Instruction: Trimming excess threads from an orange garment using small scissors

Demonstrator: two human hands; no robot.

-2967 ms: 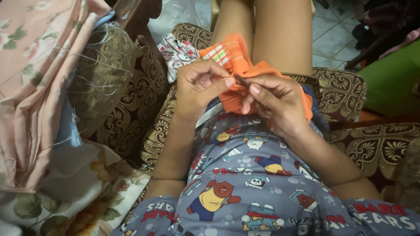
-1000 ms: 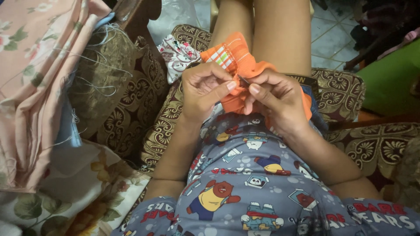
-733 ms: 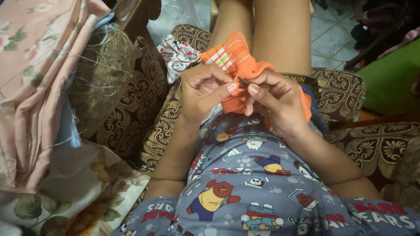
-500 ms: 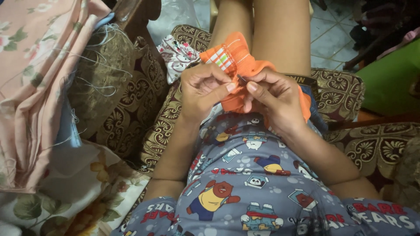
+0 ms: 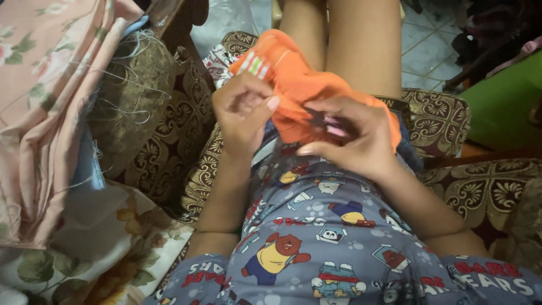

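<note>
An orange cloth (image 5: 296,85) with a striped edge lies across my lap. My left hand (image 5: 244,110) pinches its left side, fingers curled into the fabric. My right hand (image 5: 353,135) presses on the middle of the orange cloth and pinches a small dark thing with a pink part (image 5: 324,125); what it is cannot be told. Both hands rest close together above my grey cartoon-print clothing (image 5: 316,237). My bare legs (image 5: 344,39) stretch away under the cloth.
I sit on a brown patterned sofa cushion (image 5: 451,113). A pink floral fabric (image 5: 45,101) hangs at the left with loose threads over a brown armrest (image 5: 135,96). A floral cloth (image 5: 84,248) lies lower left. A green object (image 5: 502,101) and tiled floor (image 5: 429,51) are at right.
My right hand slid a little left over the orange cloth and the small dark thing now shows between its fingers. My left hand stays pinched on the fabric.
</note>
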